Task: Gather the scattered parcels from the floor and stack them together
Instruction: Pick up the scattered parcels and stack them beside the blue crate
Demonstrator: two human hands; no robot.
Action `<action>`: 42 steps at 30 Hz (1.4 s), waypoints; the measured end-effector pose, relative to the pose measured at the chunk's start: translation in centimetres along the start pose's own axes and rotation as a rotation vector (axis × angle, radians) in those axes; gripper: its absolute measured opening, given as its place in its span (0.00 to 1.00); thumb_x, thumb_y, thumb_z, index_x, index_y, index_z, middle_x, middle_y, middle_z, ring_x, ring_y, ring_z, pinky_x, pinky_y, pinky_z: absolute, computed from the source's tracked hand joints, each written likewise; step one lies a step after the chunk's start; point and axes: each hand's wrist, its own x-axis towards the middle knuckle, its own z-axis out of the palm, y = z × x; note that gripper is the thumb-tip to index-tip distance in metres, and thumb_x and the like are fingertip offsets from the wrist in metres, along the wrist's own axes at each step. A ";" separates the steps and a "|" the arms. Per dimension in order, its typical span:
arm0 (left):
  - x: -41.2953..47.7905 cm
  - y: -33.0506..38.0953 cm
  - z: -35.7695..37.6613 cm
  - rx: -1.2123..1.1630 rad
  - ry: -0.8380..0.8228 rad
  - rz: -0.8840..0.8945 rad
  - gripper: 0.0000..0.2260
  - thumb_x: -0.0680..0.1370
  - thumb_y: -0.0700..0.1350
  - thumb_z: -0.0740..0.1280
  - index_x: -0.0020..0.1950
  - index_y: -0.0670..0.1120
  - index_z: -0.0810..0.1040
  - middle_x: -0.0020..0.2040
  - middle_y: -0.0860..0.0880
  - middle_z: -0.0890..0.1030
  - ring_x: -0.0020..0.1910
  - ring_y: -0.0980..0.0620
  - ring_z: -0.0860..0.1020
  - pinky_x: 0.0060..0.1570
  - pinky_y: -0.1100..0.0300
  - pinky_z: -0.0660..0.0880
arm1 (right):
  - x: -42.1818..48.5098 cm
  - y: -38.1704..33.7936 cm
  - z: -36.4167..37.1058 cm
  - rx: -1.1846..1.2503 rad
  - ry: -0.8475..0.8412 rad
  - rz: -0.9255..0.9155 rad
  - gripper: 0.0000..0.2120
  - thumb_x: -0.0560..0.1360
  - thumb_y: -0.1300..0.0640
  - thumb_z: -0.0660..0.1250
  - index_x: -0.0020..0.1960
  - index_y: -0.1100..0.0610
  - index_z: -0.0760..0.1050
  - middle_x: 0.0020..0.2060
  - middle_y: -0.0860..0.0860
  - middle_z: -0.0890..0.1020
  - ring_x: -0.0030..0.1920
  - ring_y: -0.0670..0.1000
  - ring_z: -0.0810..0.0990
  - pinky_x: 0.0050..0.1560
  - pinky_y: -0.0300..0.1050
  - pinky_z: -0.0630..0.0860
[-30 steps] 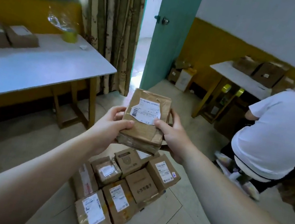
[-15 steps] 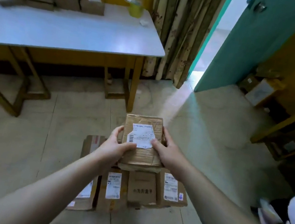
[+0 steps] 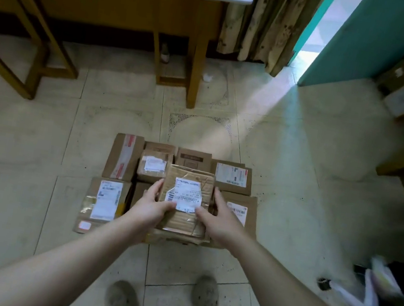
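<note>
- Above the floor cluster of parcels (image 3: 232, 175), a labelled cardboard parcel (image 3: 186, 196) is grasped by both hands: left hand (image 3: 152, 206) at 9 o'clock, right hand (image 3: 220, 217) at 3 o'clock.
- Long axis lies 12-to-6 o'clock; set-down is judged straight below; contact with the cluster cannot be told.

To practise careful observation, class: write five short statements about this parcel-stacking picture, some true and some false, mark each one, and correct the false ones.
1. The left hand and right hand both grip the crumpled parcel. True.
2. The crumpled parcel lies alone, far from the others. False: it is over the grouped parcels on the floor.
3. The teal door is shut. False: the teal door stands open, with light coming through the gap.
4. Two shoes show near the bottom edge. True.
5. A parcel with red tape lies at the group's far left corner. True.
</note>
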 end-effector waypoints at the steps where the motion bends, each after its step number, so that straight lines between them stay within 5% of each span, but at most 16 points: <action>1: 1.0 -1.3 0.4 -0.029 0.015 -0.029 0.31 0.77 0.37 0.65 0.75 0.58 0.59 0.64 0.46 0.75 0.54 0.44 0.80 0.47 0.48 0.80 | 1.2 1.4 -0.2 0.009 -0.013 0.017 0.32 0.76 0.42 0.64 0.75 0.37 0.51 0.58 0.39 0.74 0.45 0.37 0.75 0.35 0.35 0.74; 3: 3.4 -3.8 1.4 -0.057 0.056 -0.057 0.31 0.77 0.37 0.65 0.75 0.58 0.59 0.62 0.46 0.77 0.53 0.46 0.81 0.42 0.51 0.81 | 4.0 4.1 -0.9 -0.030 -0.001 0.034 0.31 0.75 0.37 0.62 0.75 0.40 0.57 0.67 0.45 0.72 0.56 0.43 0.75 0.43 0.38 0.75; 5: 6.2 -6.3 2.7 -0.049 0.100 -0.075 0.31 0.77 0.37 0.65 0.75 0.57 0.58 0.64 0.46 0.76 0.55 0.45 0.80 0.48 0.48 0.80 | 7.1 7.3 -1.9 -0.119 0.036 0.045 0.33 0.74 0.35 0.61 0.75 0.44 0.58 0.73 0.48 0.66 0.69 0.52 0.68 0.58 0.46 0.69; 8: 10.2 -9.7 4.5 -0.054 0.165 -0.106 0.32 0.78 0.39 0.65 0.76 0.57 0.57 0.66 0.46 0.74 0.58 0.43 0.78 0.57 0.43 0.76 | 11.2 12.0 -3.2 -0.276 0.068 0.018 0.34 0.75 0.38 0.63 0.76 0.48 0.58 0.76 0.52 0.60 0.74 0.54 0.60 0.71 0.53 0.61; 13: 15.6 -13.6 6.8 -0.110 0.191 -0.147 0.32 0.78 0.39 0.65 0.76 0.59 0.56 0.66 0.47 0.74 0.58 0.43 0.78 0.56 0.42 0.76 | 16.1 17.4 -4.2 -0.700 0.155 0.013 0.35 0.75 0.39 0.62 0.77 0.43 0.51 0.77 0.55 0.49 0.76 0.61 0.46 0.72 0.63 0.53; 17: 17.7 -16.0 7.4 -0.122 0.177 -0.151 0.33 0.78 0.37 0.65 0.76 0.59 0.55 0.67 0.46 0.73 0.58 0.44 0.78 0.55 0.44 0.77 | 17.7 20.0 -3.6 -0.767 0.127 0.096 0.39 0.75 0.39 0.63 0.77 0.39 0.43 0.77 0.52 0.41 0.75 0.62 0.35 0.69 0.71 0.46; 23: 20.0 -17.7 7.0 -0.123 0.159 -0.153 0.33 0.78 0.37 0.64 0.76 0.60 0.55 0.59 0.51 0.77 0.52 0.48 0.80 0.40 0.54 0.80 | 18.2 21.5 -2.2 -0.771 0.190 0.034 0.38 0.75 0.40 0.63 0.76 0.39 0.43 0.77 0.51 0.40 0.74 0.61 0.32 0.68 0.71 0.48; 27: 20.6 -17.9 6.9 -0.020 0.083 -0.127 0.33 0.79 0.39 0.63 0.75 0.64 0.52 0.64 0.49 0.74 0.55 0.46 0.78 0.47 0.49 0.78 | 18.2 22.0 -2.0 -0.773 0.191 0.042 0.38 0.76 0.40 0.62 0.76 0.39 0.41 0.77 0.51 0.37 0.74 0.60 0.30 0.69 0.70 0.46; 32: 20.6 -16.8 6.4 0.229 0.038 -0.137 0.36 0.80 0.45 0.63 0.76 0.64 0.42 0.68 0.46 0.71 0.51 0.52 0.78 0.42 0.58 0.77 | 18.2 21.7 -2.0 -0.779 0.170 0.058 0.38 0.76 0.39 0.62 0.76 0.38 0.40 0.77 0.51 0.37 0.74 0.59 0.30 0.69 0.70 0.45; 35: 20.1 -16.3 5.5 0.343 0.038 -0.095 0.37 0.79 0.47 0.65 0.77 0.61 0.43 0.71 0.47 0.70 0.51 0.54 0.77 0.50 0.55 0.76 | 18.0 21.3 -1.9 -0.792 0.160 0.072 0.39 0.76 0.39 0.62 0.76 0.38 0.40 0.77 0.51 0.37 0.73 0.60 0.30 0.69 0.71 0.43; 37: 19.4 -15.6 4.7 0.417 0.056 -0.043 0.36 0.78 0.50 0.66 0.77 0.61 0.45 0.75 0.49 0.64 0.46 0.59 0.74 0.47 0.56 0.74 | 17.8 21.0 -2.1 -0.794 0.171 0.071 0.39 0.75 0.39 0.62 0.76 0.38 0.41 0.77 0.51 0.38 0.74 0.60 0.31 0.69 0.70 0.43; 39: 18.8 -15.0 3.7 0.562 0.084 0.039 0.37 0.76 0.52 0.68 0.77 0.60 0.47 0.77 0.51 0.58 0.60 0.52 0.73 0.51 0.55 0.72 | 17.6 20.8 -2.4 -0.799 0.205 0.054 0.39 0.74 0.38 0.64 0.76 0.39 0.45 0.77 0.51 0.42 0.75 0.60 0.34 0.70 0.69 0.47; 42: 18.3 -14.6 3.4 0.880 0.009 0.130 0.45 0.71 0.52 0.73 0.77 0.60 0.45 0.79 0.52 0.50 0.75 0.47 0.56 0.61 0.55 0.70 | 17.4 20.9 -2.6 -0.813 0.256 0.029 0.39 0.72 0.37 0.65 0.76 0.40 0.48 0.77 0.52 0.44 0.76 0.59 0.39 0.72 0.66 0.52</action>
